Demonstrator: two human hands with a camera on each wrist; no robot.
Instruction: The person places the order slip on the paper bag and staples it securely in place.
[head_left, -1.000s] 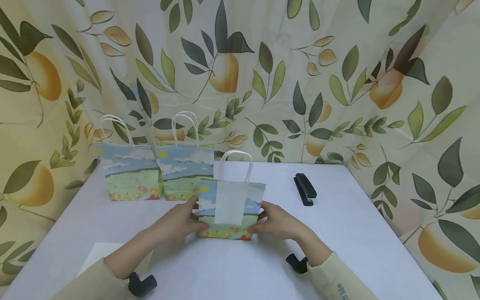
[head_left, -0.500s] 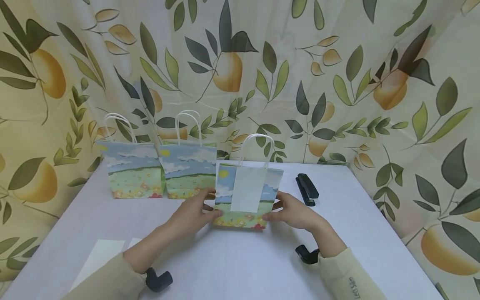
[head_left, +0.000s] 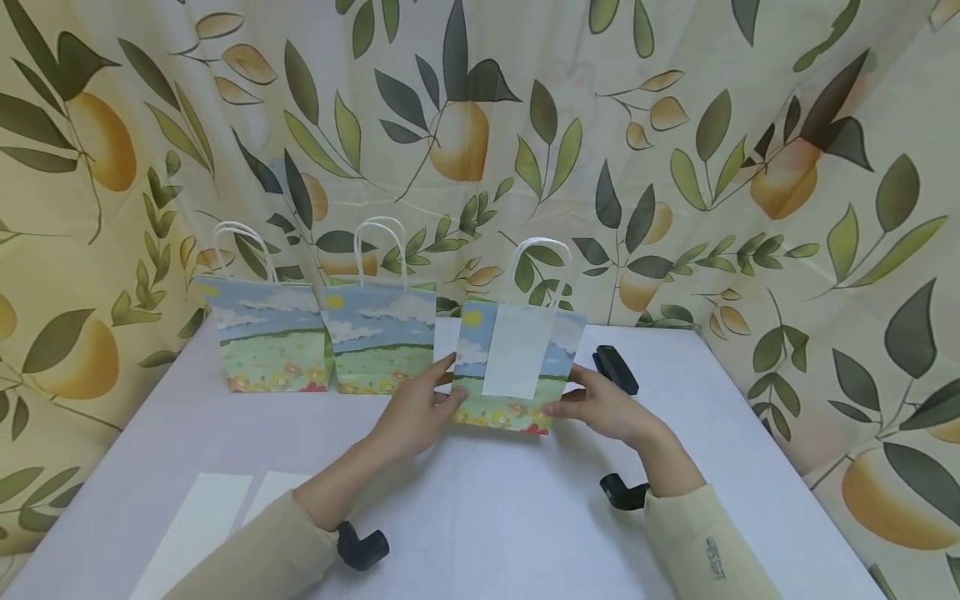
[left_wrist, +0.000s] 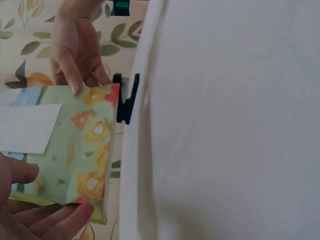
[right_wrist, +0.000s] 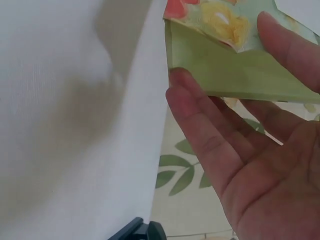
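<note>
Both hands hold a small paper gift bag [head_left: 510,412] by its two sides, its print a blue sky over a flowered meadow. A white paper strip [head_left: 517,350] covers the middle of the bag's front, below white twisted handles. My left hand [head_left: 416,414] grips the left side, thumb on the front and fingers at the side. At the right side my right hand [head_left: 611,408] does the same; the right wrist view shows its thumb over the front and the fingers along the green side panel [right_wrist: 240,75]. The bag tilts slightly and appears just above the table.
Two matching bags, one at the far left [head_left: 273,350] and one nearer the middle [head_left: 382,342], stand upright at the back. A black stapler [head_left: 617,369] lies behind my right hand. White paper pieces [head_left: 198,517] lie front left on the white table [head_left: 510,533].
Held by both hands, the bag has moved right and away toward the back of the table. It has come nearer the stapler, which the right hand now partly hides. More white paper shows at front left.
</note>
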